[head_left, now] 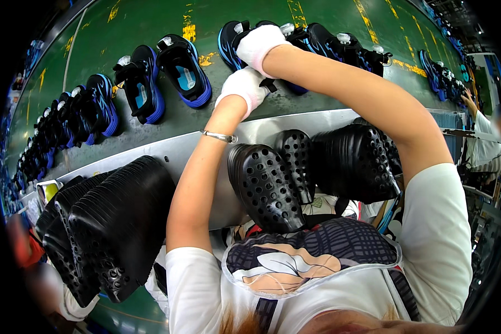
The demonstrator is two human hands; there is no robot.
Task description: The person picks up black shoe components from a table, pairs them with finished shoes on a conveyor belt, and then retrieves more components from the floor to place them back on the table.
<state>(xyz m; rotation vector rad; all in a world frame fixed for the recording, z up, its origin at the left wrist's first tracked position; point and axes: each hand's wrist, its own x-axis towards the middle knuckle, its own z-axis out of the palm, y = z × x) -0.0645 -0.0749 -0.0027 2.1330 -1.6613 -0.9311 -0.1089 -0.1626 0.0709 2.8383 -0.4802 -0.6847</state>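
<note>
Both my hands wear white knit gloves. My right hand point(261, 44) is closed over the upper of a black sneaker point(226, 45) with blue side trim, just ahead of me. My left hand point(241, 89) is closed at the near, heel end of that shoe, and a short black tab point(268, 85) sticks out beside its fingers. The gloves cover most of the shoe's opening. Partly behind my right wrist is another sneaker, its blue sole point(296, 88) showing. Left of my hands, a black sneaker point(185, 72) with a light-blue insole stands with its heel toward me.
Rows of black-and-blue sneakers point(100, 106) line the green surface point(150, 19) both ways. Along its near side runs a metal ledge point(200, 161). Stacked black perforated shells point(264, 186) stand close to my body; a larger black stack point(122, 222) is left. Another person's arm point(468, 103) reaches in at right.
</note>
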